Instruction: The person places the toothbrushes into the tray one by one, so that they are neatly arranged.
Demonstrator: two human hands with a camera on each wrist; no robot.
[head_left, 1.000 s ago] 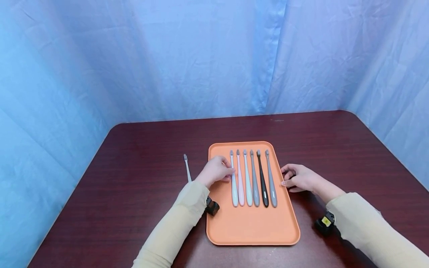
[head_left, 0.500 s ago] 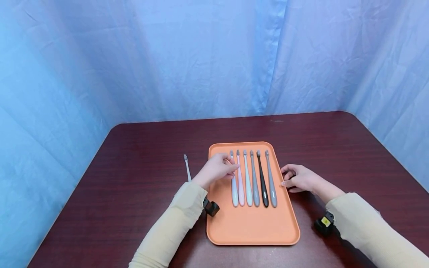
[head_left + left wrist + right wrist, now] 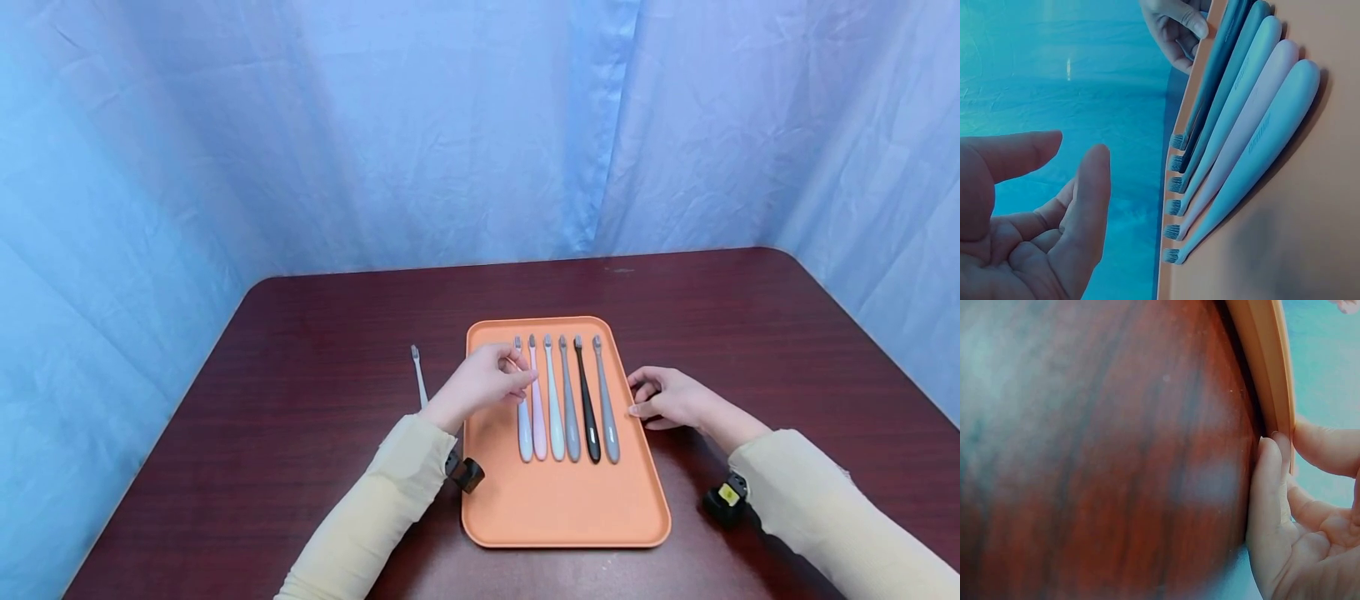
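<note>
An orange tray lies on the dark red table with several toothbrushes side by side, bristles at the far end. My left hand hovers over the tray's left part, fingertips by the pale blue leftmost toothbrush. In the left wrist view this left hand is relaxed and holds nothing, beside the toothbrushes. My right hand rests on the table with its fingertips against the tray's right rim. A single white toothbrush lies on the table left of the tray.
Blue cloth hangs behind and to both sides of the table. Small black wrist cameras sit under both cream sleeves. The table's rounded far corners and side edges are in view.
My left hand has lifted slightly off the leftmost toothbrush and its forearm has swung a little to the left. The right hand and the tray have stayed put.
</note>
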